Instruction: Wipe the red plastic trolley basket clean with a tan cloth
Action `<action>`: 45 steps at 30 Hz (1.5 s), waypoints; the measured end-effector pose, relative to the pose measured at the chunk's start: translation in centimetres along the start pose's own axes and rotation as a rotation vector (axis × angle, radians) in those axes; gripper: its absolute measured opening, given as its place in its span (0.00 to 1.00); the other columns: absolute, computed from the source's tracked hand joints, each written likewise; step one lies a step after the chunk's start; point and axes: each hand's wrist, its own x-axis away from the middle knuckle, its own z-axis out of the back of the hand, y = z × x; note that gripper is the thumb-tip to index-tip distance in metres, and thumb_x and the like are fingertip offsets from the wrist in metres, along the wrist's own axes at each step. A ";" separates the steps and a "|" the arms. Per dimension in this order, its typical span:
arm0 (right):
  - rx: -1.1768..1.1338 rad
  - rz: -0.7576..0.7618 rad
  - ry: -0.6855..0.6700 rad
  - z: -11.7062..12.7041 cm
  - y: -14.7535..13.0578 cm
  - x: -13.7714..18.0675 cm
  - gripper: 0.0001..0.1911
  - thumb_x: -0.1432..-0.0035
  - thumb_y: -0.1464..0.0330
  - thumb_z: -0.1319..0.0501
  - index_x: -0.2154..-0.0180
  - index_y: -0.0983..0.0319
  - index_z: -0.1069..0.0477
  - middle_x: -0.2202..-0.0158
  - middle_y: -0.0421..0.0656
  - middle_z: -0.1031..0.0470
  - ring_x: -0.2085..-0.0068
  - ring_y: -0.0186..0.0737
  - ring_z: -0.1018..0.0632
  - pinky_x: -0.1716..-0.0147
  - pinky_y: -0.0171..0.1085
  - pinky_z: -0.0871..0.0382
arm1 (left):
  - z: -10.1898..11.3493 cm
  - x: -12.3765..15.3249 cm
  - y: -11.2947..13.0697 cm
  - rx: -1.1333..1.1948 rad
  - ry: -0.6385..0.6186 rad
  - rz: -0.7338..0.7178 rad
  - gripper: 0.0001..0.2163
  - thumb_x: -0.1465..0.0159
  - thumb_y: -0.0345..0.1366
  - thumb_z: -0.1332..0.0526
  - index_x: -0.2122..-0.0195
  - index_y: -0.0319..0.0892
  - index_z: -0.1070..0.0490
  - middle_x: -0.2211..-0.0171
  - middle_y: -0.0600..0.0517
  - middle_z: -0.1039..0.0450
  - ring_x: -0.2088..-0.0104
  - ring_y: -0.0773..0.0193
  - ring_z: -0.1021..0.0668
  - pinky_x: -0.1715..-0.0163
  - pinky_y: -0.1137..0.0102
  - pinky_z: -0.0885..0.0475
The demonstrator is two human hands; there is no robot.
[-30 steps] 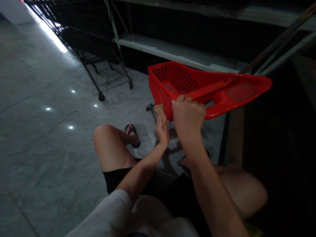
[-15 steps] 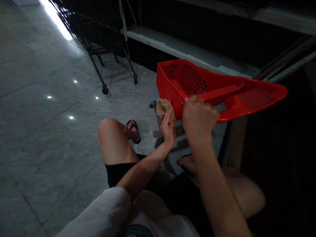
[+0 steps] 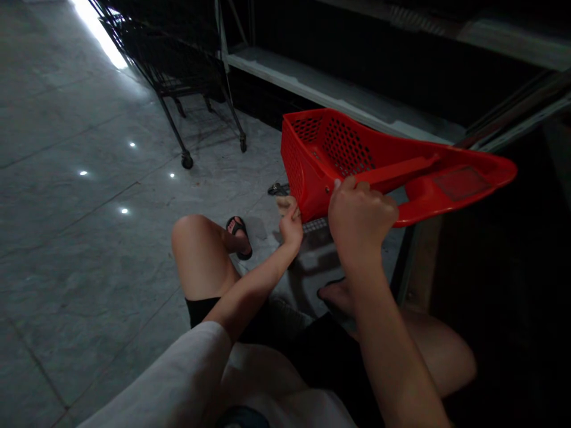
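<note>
A red plastic shopping basket (image 3: 297, 160) with perforated walls is in front of me, its long tapering end pointing right. My right hand (image 3: 363, 208) is closed in a fist on its near side, beside the red handle bar (image 3: 397, 171); the exact part gripped is hidden under the fingers. My left hand (image 3: 291, 227) is closed on a beige cloth (image 3: 284, 205), at the lower left corner of the basket. Part of the cloth sticks out past the fingers; the rest is covered by the hand.
A dark metal shopping cart (image 3: 178, 128) on castors stands at the upper left. Behind the basket runs a pale metal shelf (image 3: 312, 89). A small castor (image 3: 277, 189) shows by the basket's left end. My sandalled foot (image 3: 239, 236) is on the grey tiled floor (image 3: 80, 255).
My left hand has slid down and slightly left with the cloth, from the basket's near wall to its lower corner. The right hand keeps its grip; the basket has barely moved.
</note>
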 end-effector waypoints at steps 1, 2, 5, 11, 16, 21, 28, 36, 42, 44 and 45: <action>0.000 -0.003 0.013 -0.1 0.0 0.0 0.20 0.22 0.71 0.53 0.52 0.72 0.23 0.61 0.61 0.17 0.63 0.50 0.16 0.66 0.42 0.43 | -0.4 0.4 1.6 0.009 0.002 -0.031 0.25 0.32 0.18 0.42 0.38 0.43 0.20 0.37 0.44 0.19 0.33 0.52 0.20 0.27 0.48 0.29; 0.000 -0.006 0.022 -0.1 0.1 0.1 0.20 0.22 0.71 0.53 0.52 0.72 0.23 0.61 0.61 0.17 0.63 0.50 0.16 0.66 0.42 0.44 | -0.8 0.9 3.2 0.022 -0.009 -0.088 0.26 0.32 0.18 0.43 0.36 0.44 0.22 0.34 0.46 0.21 0.31 0.54 0.22 0.26 0.51 0.30; 0.005 -0.005 0.023 -0.2 0.3 0.1 0.21 0.22 0.72 0.54 0.52 0.72 0.22 0.61 0.61 0.16 0.64 0.48 0.16 0.67 0.42 0.44 | -1.8 2.1 7.0 0.049 -0.062 -0.366 0.30 0.28 0.20 0.45 0.30 0.53 0.28 0.27 0.57 0.29 0.26 0.61 0.29 0.23 0.56 0.35; 0.040 0.015 0.084 -0.8 1.5 0.7 0.25 0.21 0.67 0.54 0.57 0.69 0.20 0.66 0.58 0.17 0.68 0.47 0.19 0.69 0.43 0.46 | -0.3 0.8 3.2 -0.118 -0.127 -0.393 0.32 0.35 0.16 0.46 0.36 0.51 0.23 0.30 0.55 0.26 0.27 0.61 0.29 0.23 0.59 0.35; 0.126 -0.066 0.210 -2.2 3.6 1.6 0.25 0.22 0.65 0.50 0.65 0.65 0.19 0.71 0.55 0.18 0.71 0.45 0.20 0.70 0.43 0.48 | -0.4 2.6 2.3 -0.244 -0.084 -0.169 0.14 0.32 0.20 0.41 0.59 0.44 0.20 0.57 0.46 0.15 0.45 0.49 0.15 0.35 0.50 0.22; 0.147 -0.080 0.228 -3.4 5.8 2.1 0.22 0.26 0.67 0.48 0.67 0.63 0.18 0.72 0.55 0.18 0.72 0.44 0.21 0.69 0.43 0.48 | -3.3 6.1 8.4 -0.142 -0.238 -0.695 0.26 0.29 0.21 0.46 0.34 0.49 0.28 0.33 0.49 0.24 0.24 0.55 0.32 0.22 0.54 0.37; 0.136 -0.116 0.110 -4.5 9.8 1.8 0.20 0.29 0.64 0.44 0.70 0.61 0.17 0.72 0.53 0.19 0.72 0.42 0.25 0.69 0.43 0.50 | -3.5 -4.2 7.7 -0.415 -0.397 -0.848 0.29 0.37 0.19 0.43 0.39 0.50 0.22 0.34 0.51 0.22 0.28 0.50 0.28 0.21 0.46 0.45; 0.144 -0.318 -0.115 -5.4 12.6 0.0 0.15 0.39 0.59 0.36 0.70 0.60 0.16 0.74 0.55 0.22 0.74 0.41 0.33 0.69 0.42 0.50 | -5.9 -5.1 8.2 -0.395 -0.528 -0.852 0.27 0.38 0.21 0.47 0.43 0.46 0.21 0.39 0.45 0.20 0.32 0.52 0.24 0.25 0.53 0.37; 0.162 -0.330 -0.176 -6.1 14.8 -0.5 0.15 0.39 0.59 0.37 0.66 0.60 0.14 0.70 0.56 0.20 0.74 0.40 0.37 0.68 0.43 0.50 | -9.4 3.8 10.9 -0.454 -0.622 -1.014 0.22 0.25 0.26 0.48 0.37 0.47 0.24 0.38 0.47 0.21 0.35 0.54 0.23 0.25 0.59 0.38; 0.151 -0.320 -0.182 -6.4 15.9 -0.6 0.15 0.39 0.59 0.37 0.67 0.60 0.15 0.70 0.55 0.21 0.74 0.39 0.39 0.68 0.44 0.50 | -10.4 3.7 11.3 -0.459 -0.677 -1.048 0.19 0.24 0.29 0.46 0.38 0.50 0.23 0.39 0.49 0.19 0.36 0.54 0.22 0.27 0.60 0.36; 0.136 -0.302 -0.185 -6.5 16.5 -0.6 0.15 0.40 0.58 0.37 0.68 0.60 0.16 0.71 0.55 0.22 0.74 0.38 0.40 0.68 0.44 0.50 | -10.7 3.0 11.4 -0.461 -0.710 -1.062 0.18 0.23 0.30 0.44 0.39 0.51 0.22 0.41 0.50 0.18 0.36 0.54 0.21 0.27 0.60 0.35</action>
